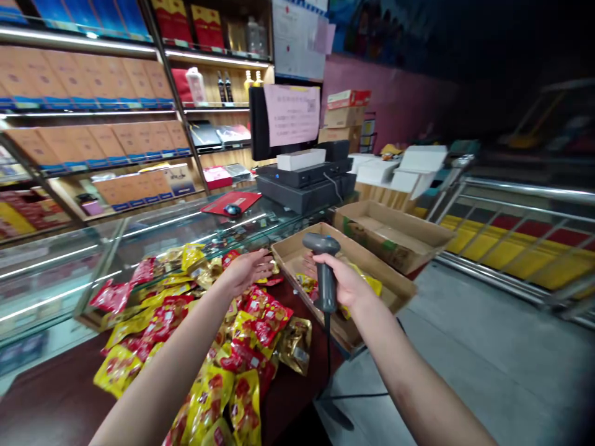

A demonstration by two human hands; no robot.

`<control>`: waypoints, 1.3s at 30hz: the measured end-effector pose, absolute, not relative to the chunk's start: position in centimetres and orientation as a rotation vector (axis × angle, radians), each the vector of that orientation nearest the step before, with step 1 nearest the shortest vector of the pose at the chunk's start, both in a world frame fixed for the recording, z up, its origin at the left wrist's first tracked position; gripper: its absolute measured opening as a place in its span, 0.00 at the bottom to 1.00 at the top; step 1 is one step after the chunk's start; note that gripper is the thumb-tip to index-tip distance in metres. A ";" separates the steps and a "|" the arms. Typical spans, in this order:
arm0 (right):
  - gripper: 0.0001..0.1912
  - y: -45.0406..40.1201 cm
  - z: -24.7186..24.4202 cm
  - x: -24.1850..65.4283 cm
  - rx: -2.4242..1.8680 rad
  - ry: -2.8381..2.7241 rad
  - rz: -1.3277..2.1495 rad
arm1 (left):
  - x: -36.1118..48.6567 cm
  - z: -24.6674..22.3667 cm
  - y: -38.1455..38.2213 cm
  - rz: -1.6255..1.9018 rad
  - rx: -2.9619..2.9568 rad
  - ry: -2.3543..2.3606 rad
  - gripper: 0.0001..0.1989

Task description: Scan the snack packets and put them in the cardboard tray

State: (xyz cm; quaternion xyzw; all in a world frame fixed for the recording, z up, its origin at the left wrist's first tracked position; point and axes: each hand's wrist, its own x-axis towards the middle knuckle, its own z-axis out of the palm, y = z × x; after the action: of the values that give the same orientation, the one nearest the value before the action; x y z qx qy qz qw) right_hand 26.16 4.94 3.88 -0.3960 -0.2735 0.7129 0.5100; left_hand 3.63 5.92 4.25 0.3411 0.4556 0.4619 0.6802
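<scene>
My right grip (344, 282) covers part of the handle of the barcode scanner (325, 288) and partly blocks the yellow packets (367, 285) in the cardboard box (388, 291). The snack packets (246, 396) on the table (56, 396) run off the bottom edge; their print, like the pink notice (292, 114), is too small to read

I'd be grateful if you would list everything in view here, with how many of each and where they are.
Foil packets: many, red and yellow, heaped on the dark counter.
Cardboard boxes: two, brown, open, beyond the heap.
Black till unit: one, black, on the glass.
Computer mouse: one, black, on a red mat.
Boxed goods: many, brown and blue, on shelves at left.
Barcode scanner: one, dark grey, in the right hand.
Left hand: one, open, above the packets.
Right hand: one, closed around the scanner.
</scene>
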 end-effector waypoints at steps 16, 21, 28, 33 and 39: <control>0.07 0.6 -1.6 9.8 -1.048 -0.938 1.886 | -11.1 -0.3 -8.3 1.490 0.521 1.267 0.19; 0.07 0.5 -2.2 9.3 -0.977 -0.839 1.987 | -10.4 -2.0 -7.7 1.489 0.525 1.277 0.19; 0.05 1.7 -2.5 8.4 -1.020 -0.814 1.945 | -10.5 -2.5 -6.8 1.509 0.504 1.291 0.19; 0.04 2.5 -2.9 8.2 -1.050 -0.801 1.924 | -10.5 -2.2 -7.0 1.498 0.538 1.360 0.22; 0.08 1.2 -1.5 9.0 -0.923 -0.670 1.948 | -9.3 -1.2 -6.7 1.696 0.828 1.435 0.24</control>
State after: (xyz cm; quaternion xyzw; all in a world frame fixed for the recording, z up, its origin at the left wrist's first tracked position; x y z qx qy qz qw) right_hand 9.02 1.17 -1.50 -0.3695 -0.2684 0.7800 0.4279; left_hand -9.33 -6.73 -1.22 0.3234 0.5609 0.6630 0.3757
